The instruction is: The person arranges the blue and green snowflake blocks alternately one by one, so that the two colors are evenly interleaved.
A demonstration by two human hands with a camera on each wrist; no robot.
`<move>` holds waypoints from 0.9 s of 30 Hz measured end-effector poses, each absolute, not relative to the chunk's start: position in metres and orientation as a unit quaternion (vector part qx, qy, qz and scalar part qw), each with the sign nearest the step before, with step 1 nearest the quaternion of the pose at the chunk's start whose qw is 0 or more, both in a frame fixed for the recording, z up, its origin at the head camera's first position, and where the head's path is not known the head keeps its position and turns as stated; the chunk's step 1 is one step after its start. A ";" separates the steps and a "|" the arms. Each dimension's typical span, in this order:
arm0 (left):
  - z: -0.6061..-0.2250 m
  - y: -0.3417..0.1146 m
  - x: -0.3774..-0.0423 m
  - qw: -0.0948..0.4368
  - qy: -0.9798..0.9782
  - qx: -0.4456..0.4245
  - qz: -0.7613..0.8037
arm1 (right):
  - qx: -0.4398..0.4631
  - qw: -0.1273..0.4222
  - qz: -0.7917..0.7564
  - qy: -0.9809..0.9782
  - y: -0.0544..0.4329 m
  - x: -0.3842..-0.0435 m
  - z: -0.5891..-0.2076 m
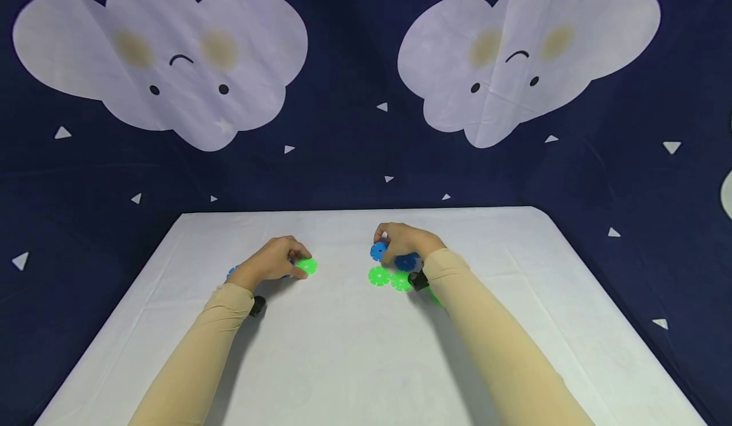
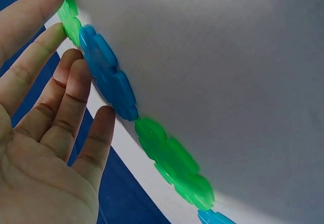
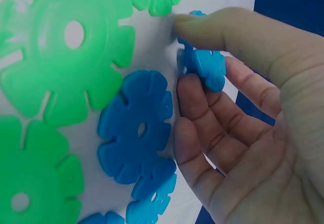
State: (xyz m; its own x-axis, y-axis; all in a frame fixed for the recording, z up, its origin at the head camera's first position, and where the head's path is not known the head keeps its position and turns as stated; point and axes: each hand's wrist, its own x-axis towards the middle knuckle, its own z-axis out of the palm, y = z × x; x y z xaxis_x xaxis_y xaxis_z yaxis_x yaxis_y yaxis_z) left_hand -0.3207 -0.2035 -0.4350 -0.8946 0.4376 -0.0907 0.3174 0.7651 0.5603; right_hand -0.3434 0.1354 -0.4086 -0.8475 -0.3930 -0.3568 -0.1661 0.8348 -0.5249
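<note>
Near the left side of the table, my left hand [image 1: 276,262] pinches a green interlocking flower disc [image 1: 307,266] between thumb and index finger. In the left wrist view a blue disc [image 2: 107,72], a second green one [image 2: 174,163] and a partly visible blue one [image 2: 215,217] follow it in a row under the palm. My right hand [image 1: 403,241] holds a blue interlocking flower disc [image 1: 378,251] by its edge. Its thumb and fingers hide part of that disc in the right wrist view. Loose discs lie close beside this hand.
Green discs [image 1: 379,276] and blue discs [image 3: 136,127] lie flat below the right wrist, some overlapping. A white cloth covers the table [image 1: 343,350]. Behind it hangs a dark blue curtain [image 1: 349,159] with cloud prints. Black wrist cameras [image 1: 419,280] sit under both wrists.
</note>
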 end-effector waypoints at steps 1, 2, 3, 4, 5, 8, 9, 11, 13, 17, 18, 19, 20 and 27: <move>-0.435 -0.203 -0.321 0.109 0.933 0.201 0.278 | -0.149 0.233 -0.248 0.928 0.136 -0.343 -0.409; -0.435 -0.203 -0.321 0.109 0.933 0.200 0.279 | -0.147 0.235 -0.250 0.928 0.136 -0.343 -0.409; -0.435 -0.203 -0.320 0.109 0.932 0.200 0.281 | -0.146 0.236 -0.252 0.927 0.136 -0.343 -0.409; -0.435 -0.204 -0.320 0.109 0.932 0.200 0.282 | -0.146 0.237 -0.253 0.927 0.135 -0.343 -0.410; -0.436 -0.204 -0.320 0.110 0.932 0.199 0.282 | -0.147 0.236 -0.253 0.927 0.135 -0.343 -0.410; -0.436 -0.204 -0.319 0.110 0.933 0.199 0.280 | -0.152 0.226 -0.245 0.930 0.134 -0.343 -0.411; -0.436 -0.203 -0.319 0.111 0.933 0.199 0.279 | -0.155 0.221 -0.241 0.932 0.133 -0.343 -0.412; -0.436 -0.203 -0.318 0.111 0.934 0.199 0.277 | -0.164 0.211 -0.234 0.935 0.132 -0.343 -0.413; -0.436 -0.203 -0.318 0.111 0.934 0.198 0.276 | -0.176 0.202 -0.230 0.936 0.131 -0.344 -0.414; -0.435 -0.204 -0.318 0.110 0.934 0.199 0.275 | -0.194 0.196 -0.245 0.929 0.129 -0.344 -0.416; -0.435 -0.204 -0.318 0.110 0.935 0.199 0.274 | -0.198 0.195 -0.249 0.928 0.128 -0.344 -0.416; -0.435 -0.204 -0.317 0.110 0.935 0.199 0.273 | -0.199 0.195 -0.255 0.926 0.127 -0.344 -0.416; -0.435 -0.204 -0.317 0.110 0.935 0.200 0.273 | -0.201 0.194 -0.258 0.925 0.126 -0.343 -0.416; -0.435 -0.204 -0.318 0.108 0.935 0.199 0.274 | -0.216 0.183 -0.262 0.923 0.115 -0.343 -0.416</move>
State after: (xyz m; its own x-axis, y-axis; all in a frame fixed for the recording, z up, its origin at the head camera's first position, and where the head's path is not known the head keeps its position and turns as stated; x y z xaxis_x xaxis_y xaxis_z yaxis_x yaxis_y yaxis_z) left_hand -0.3184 -0.2044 -0.4349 -0.8974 0.4312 -0.0939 0.3126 0.7713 0.5545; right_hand -0.3428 0.1145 -0.4163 -0.8401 -0.4938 -0.2244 -0.3021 0.7697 -0.5625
